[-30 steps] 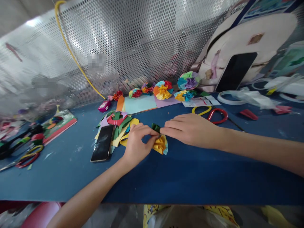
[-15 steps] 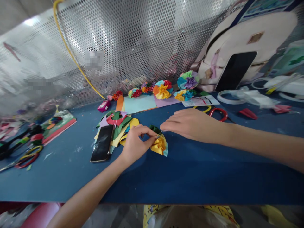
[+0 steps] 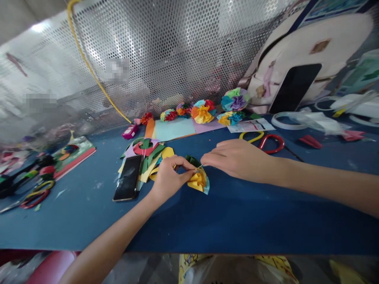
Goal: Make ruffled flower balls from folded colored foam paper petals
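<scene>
A ruffled yellow paper flower (image 3: 198, 182) with a light blue edge hangs just above the table, and a dark green paper piece (image 3: 193, 160) shows behind it. Thumb and forefinger of my left hand (image 3: 169, 175) are pinched on the flower's upper edge. My right hand (image 3: 237, 161) is closed in a pinch to the right of it. A thin pale strand (image 3: 200, 166) runs from those fingertips to the flower; whether it is thread, wire or a needle I cannot tell. Behind my right hand lie scissors (image 3: 271, 144) with red and yellow handles.
A phone (image 3: 128, 178) lies left of my hands, beside coloured paper scraps (image 3: 145, 152). Finished paper flowers (image 3: 203, 112) line the back by a perforated metal panel (image 3: 166, 59). A second phone (image 3: 296, 88) leans on a white backpack (image 3: 314, 51). Another pair of scissors (image 3: 35, 195) is far left.
My right hand has shifted slightly down, uncovering more of the scissors behind it. My left hand still pinches the flower in the same place.
</scene>
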Available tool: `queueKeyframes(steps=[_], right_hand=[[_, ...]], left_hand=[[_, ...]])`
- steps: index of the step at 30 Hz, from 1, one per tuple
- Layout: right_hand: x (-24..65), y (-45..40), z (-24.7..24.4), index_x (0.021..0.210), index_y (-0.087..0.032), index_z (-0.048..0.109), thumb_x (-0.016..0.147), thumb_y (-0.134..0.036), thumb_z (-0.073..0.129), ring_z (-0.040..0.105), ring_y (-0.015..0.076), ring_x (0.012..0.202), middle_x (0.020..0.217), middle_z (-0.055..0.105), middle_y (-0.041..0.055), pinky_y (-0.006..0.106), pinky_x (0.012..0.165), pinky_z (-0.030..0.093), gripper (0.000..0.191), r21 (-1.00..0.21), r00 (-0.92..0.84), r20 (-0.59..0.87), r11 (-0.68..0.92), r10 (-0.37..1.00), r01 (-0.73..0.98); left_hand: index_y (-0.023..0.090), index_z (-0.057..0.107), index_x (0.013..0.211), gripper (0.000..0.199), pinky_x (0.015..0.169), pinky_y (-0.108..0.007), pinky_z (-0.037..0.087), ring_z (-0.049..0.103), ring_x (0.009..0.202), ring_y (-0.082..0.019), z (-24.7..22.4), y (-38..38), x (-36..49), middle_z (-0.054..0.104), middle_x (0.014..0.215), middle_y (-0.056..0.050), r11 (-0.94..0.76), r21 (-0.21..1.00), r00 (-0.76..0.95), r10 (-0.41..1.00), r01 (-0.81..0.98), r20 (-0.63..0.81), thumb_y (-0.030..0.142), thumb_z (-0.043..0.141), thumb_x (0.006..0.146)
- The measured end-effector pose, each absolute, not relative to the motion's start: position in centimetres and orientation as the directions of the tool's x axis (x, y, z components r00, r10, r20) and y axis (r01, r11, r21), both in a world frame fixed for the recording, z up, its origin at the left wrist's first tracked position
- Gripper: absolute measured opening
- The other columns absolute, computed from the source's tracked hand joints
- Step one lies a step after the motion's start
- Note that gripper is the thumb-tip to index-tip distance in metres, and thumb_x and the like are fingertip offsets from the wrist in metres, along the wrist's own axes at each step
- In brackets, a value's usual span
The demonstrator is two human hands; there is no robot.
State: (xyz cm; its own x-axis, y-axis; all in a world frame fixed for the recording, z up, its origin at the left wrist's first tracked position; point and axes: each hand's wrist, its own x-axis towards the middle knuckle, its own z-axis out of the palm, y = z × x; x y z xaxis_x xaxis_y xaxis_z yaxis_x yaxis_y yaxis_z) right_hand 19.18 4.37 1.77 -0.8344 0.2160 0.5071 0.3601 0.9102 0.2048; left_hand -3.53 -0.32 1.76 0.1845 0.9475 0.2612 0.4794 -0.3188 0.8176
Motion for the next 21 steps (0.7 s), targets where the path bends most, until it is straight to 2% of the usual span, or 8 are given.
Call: queueKeyframes(steps=[5, 8, 11, 15, 18, 21], right_hand=[[18.6, 4.2, 1.3, 0.088, -0.018, 0.063, 0.106, -0.009, 0.039, 0.049, 0.0155, 0.063, 0.064, 0.059, -0.0022, 0.031, 0.060, 0.031, 0.031, 0.242, -0.819, 0.547, 0.903, 0.175, 0.354], [18.3, 3.9, 1.3, 0.089, -0.017, 0.064, 0.107, -0.018, 0.046, 0.053, 0.0184, 0.076, 0.076, 0.064, 0.0018, 0.032, 0.065, 0.035, 0.025, 0.280, -0.812, 0.562, 0.888, 0.155, 0.363], [18.0, 3.8, 1.2, 0.094, -0.016, 0.064, 0.107, -0.025, 0.049, 0.053, 0.0195, 0.080, 0.087, 0.066, 0.0048, 0.033, 0.070, 0.039, 0.022, 0.220, -0.804, 0.563, 0.904, 0.190, 0.367], [18.0, 3.6, 0.7, 0.093, -0.016, 0.062, 0.108, -0.025, 0.048, 0.055, 0.0196, 0.079, 0.084, 0.063, 0.0040, 0.031, 0.067, 0.037, 0.022, 0.116, -0.781, 0.562, 0.909, 0.272, 0.400], [18.0, 3.5, 0.7, 0.089, -0.017, 0.060, 0.107, -0.024, 0.047, 0.056, 0.0185, 0.078, 0.081, 0.061, 0.0029, 0.030, 0.063, 0.035, 0.023, 0.047, -0.763, 0.567, 0.912, 0.312, 0.408], [18.0, 3.5, 1.0, 0.088, -0.017, 0.060, 0.108, -0.021, 0.044, 0.054, 0.0167, 0.074, 0.080, 0.061, 0.0021, 0.029, 0.062, 0.035, 0.026, 0.020, -0.756, 0.586, 0.928, 0.290, 0.372]], left_hand=[[0.019, 0.075, 0.063, 0.014, 0.059, -0.028, 0.036, 0.052, 0.062, -0.013, 1.5, -0.4, -3.3, 0.071, 0.064, 0.001, -0.337, 0.814, 0.180, 0.942, 0.473, 0.285, 0.008, 0.076, 0.071], [0.019, 0.073, 0.062, 0.017, 0.061, -0.029, 0.035, 0.050, 0.062, -0.013, 1.3, -0.5, -3.2, 0.069, 0.063, 0.002, -0.370, 0.788, 0.194, 0.929, 0.492, 0.315, 0.007, 0.078, 0.072], [0.020, 0.071, 0.063, 0.020, 0.065, -0.031, 0.036, 0.050, 0.063, -0.013, 1.0, -0.7, -3.0, 0.069, 0.064, 0.003, -0.419, 0.730, 0.191, 0.906, 0.540, 0.379, 0.005, 0.081, 0.074], [0.020, 0.070, 0.066, 0.024, 0.072, -0.033, 0.037, 0.055, 0.066, -0.013, 0.5, -1.0, -2.7, 0.071, 0.068, 0.006, -0.511, 0.606, 0.184, 0.835, 0.610, 0.518, 0.003, 0.085, 0.073], [0.021, 0.070, 0.073, 0.021, 0.075, -0.034, 0.037, 0.058, 0.069, -0.014, 0.5, -1.2, -2.5, 0.072, 0.069, 0.006, -0.556, 0.516, 0.210, 0.785, 0.651, 0.582, 0.010, 0.087, 0.078], [0.021, 0.070, 0.085, 0.014, 0.075, -0.035, 0.036, 0.059, 0.072, -0.015, 0.7, -1.2, -2.7, 0.074, 0.073, 0.005, -0.588, 0.426, 0.267, 0.750, 0.687, 0.605, 0.018, 0.083, 0.086]])
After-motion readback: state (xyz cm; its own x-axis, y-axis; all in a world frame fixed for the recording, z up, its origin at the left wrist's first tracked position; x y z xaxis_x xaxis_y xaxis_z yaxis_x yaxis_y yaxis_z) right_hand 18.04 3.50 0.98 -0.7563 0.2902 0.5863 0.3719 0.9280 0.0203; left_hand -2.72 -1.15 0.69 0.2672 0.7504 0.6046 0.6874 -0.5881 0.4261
